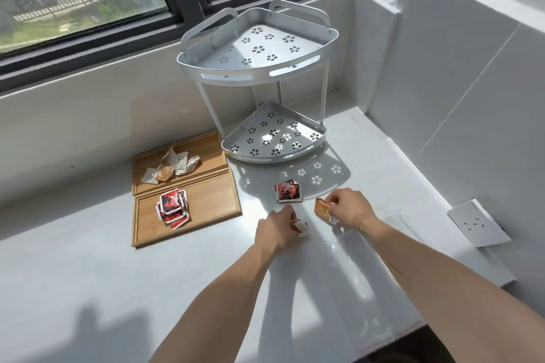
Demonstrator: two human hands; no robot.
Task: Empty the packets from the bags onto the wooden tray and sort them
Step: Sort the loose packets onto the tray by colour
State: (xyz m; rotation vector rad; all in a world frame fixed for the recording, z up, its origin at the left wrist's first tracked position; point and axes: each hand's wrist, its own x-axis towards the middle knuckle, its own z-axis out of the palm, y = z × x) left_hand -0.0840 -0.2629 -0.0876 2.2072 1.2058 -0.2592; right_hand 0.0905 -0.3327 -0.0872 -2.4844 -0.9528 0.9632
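both hands pinch packets — left hand [275,228] a pale packet [302,228], right hand [349,209] an orange packet [321,210]; the wooden tray [206,156] lies far left, nearer the left hand.

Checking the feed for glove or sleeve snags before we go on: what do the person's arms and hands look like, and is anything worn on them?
Both arms are bare from the frame's edge to the fingertips, no sleeves in view. The left hand and right hand wear no gloves, and no rings, watch or wristband show on the sides the camera sees.
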